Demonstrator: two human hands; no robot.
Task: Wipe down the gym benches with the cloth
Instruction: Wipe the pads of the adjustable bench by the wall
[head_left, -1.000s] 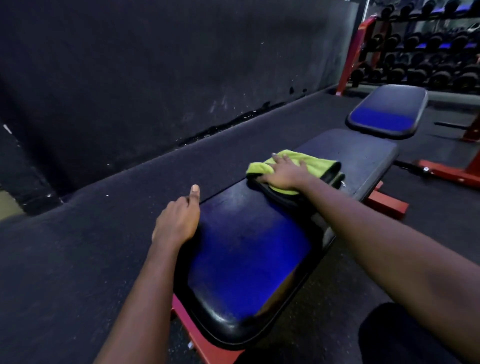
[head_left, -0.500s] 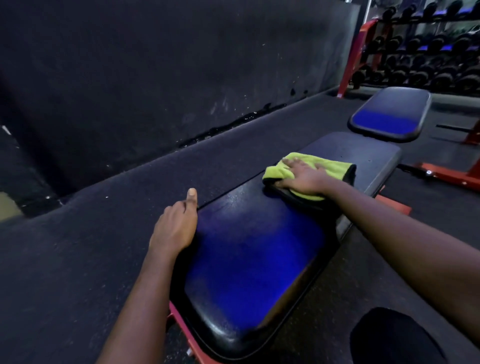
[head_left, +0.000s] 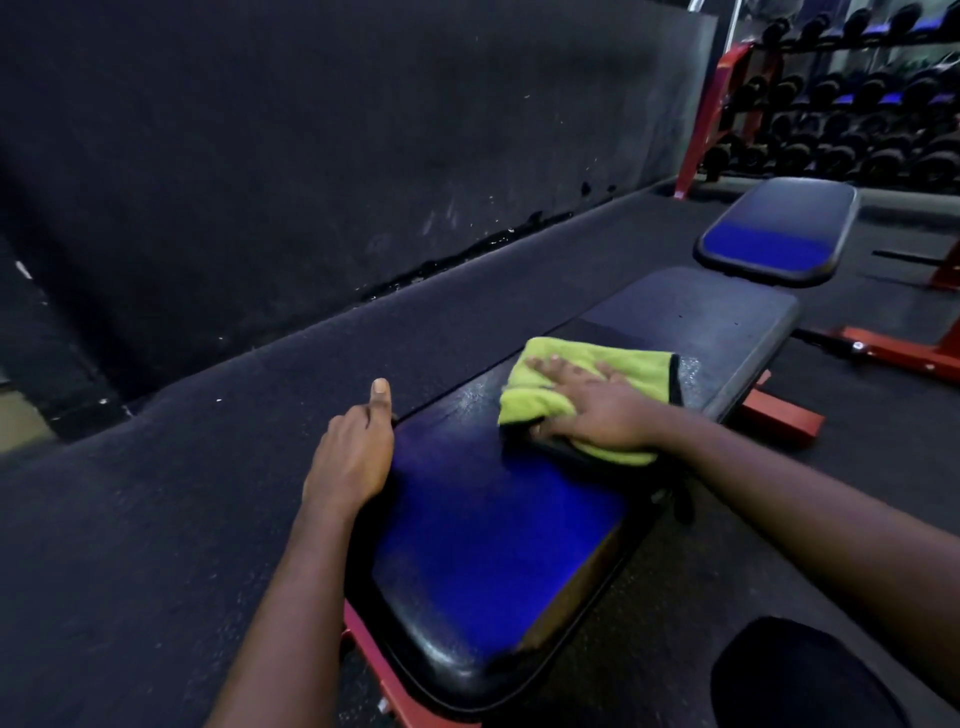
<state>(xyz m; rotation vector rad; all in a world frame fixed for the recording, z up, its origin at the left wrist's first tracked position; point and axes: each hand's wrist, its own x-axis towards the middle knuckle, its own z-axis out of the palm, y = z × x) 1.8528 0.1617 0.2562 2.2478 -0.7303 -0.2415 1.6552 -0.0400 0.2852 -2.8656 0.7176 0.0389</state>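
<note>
While pressing mid-wipe, right hand: fingers spread flat on top of cloth, palm down, nothing pinched.
Cloth: yellow-green, folded, middle of frame, lying across the joint between near pad and far pad.
Left hand: left of centre, resting on near pad's left edge, thumb straight along it; fingers hidden past the side, so gripping or only steadying, cannot tell.
Near pad: lower centre, glossy blue-black, wet-looking sheen just beside cloth; judged at least partly wiped.
Far pad: right of centre, dull grey, speckled; judged yet to do.
Second bench: upper right, well apart from cloth; judged left for later.
Progress: early, roughly one pad in, going by sheen alone.
Around: dark wall upper left, rubber floor along the left, dumbbell rack top right, red frame below far pad.
In the way: only left hand on the near edge; dark rounded shape lower right, perhaps a knee, apart from both pads.
</note>
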